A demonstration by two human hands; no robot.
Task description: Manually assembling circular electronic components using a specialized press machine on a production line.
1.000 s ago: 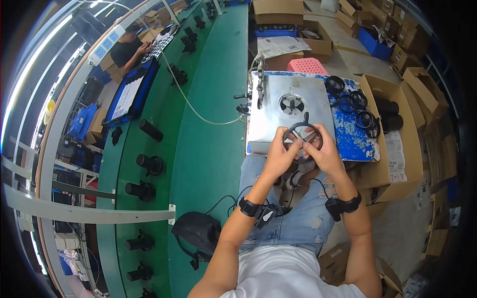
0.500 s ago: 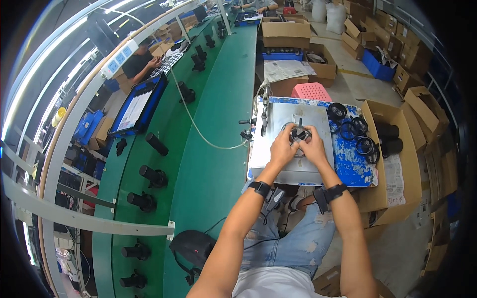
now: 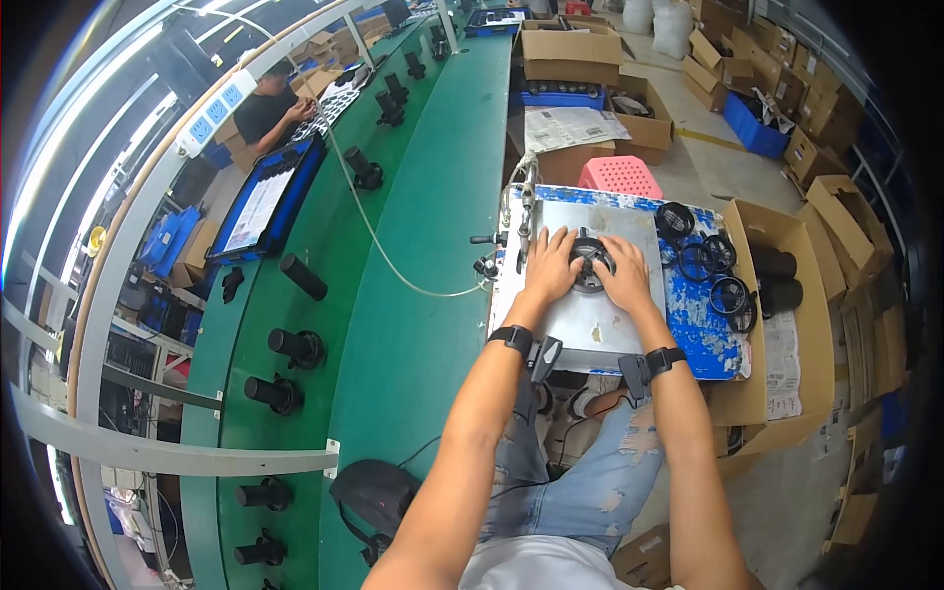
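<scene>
Left hand (image 3: 552,265) and right hand (image 3: 625,273) have opened out; fingers (image 3: 557,242) spread wide around the black ring (image 3: 589,287).

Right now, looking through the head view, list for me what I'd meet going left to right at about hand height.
Blue-black tray, single black tube, left grip, round black part, right grip, cluster of black rings, open cardboard box.

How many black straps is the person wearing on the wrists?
2: the left strap is on the wrist behind the left hand, the right strap behind the right hand.
</scene>
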